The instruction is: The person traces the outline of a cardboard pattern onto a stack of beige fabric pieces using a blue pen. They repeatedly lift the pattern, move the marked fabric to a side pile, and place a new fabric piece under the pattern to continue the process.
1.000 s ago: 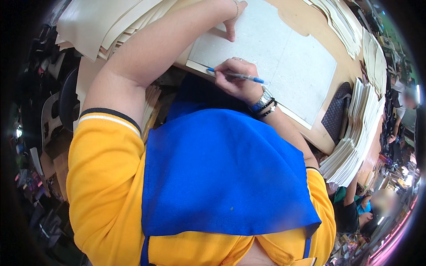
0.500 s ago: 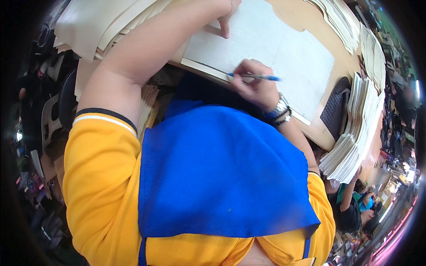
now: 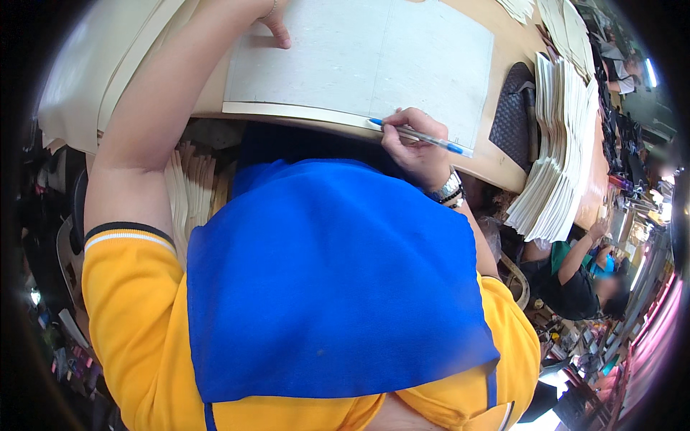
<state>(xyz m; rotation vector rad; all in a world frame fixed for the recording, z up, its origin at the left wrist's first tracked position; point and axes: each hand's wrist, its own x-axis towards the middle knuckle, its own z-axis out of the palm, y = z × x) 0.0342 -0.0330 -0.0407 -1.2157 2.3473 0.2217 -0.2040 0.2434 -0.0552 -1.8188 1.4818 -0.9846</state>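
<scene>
A large pale grey sheet (image 3: 323,79), stiff-looking and flat, lies on the table in front of me. A narrow cream strip (image 3: 287,110) shows along its near edge, close to the table's front. My right hand (image 3: 419,152) pinches a ballpoint pen (image 3: 424,136) with a clear barrel and blue ends. The pen's tip points left and meets the strip by the sheet's near edge. At the top of the view, my left hand (image 3: 274,27) rests on the sheet's far left part with its thumb stretched out. The picture's edge cuts off its other fingers.
On the right, a tall fanned stack of cream pieces (image 3: 553,151) stands beside a dark woven-textured object (image 3: 514,118). Large cream sheets (image 3: 86,65) overhang the table at left, and more pieces (image 3: 190,183) are stacked below it. Another person (image 3: 575,276) sits at the far right.
My right hand with the pen has moved right along the sheet's near edge. My left hand keeps about the same place on the sheet, while the whole view has shifted.
</scene>
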